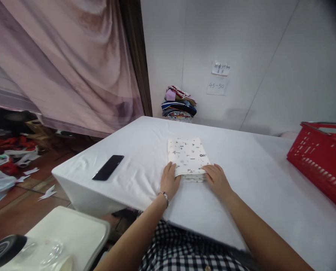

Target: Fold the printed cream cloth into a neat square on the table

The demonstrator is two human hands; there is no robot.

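White table (258,180), folded cloth (187,155), hands (169,181) (217,180) at near corners

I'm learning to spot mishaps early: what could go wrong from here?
The folded cloth might skew if the left hand and right hand pull unevenly at its near corners. The left hand's bracelet might catch the fabric. The phone lies fairly near an edge of the creased white table cover; a tug there could drag it off.

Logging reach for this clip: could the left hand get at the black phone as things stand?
Probably yes: nothing visible stands between the left hand and the black phone, though the hand would likely have to leave the folded patterned cloth first.
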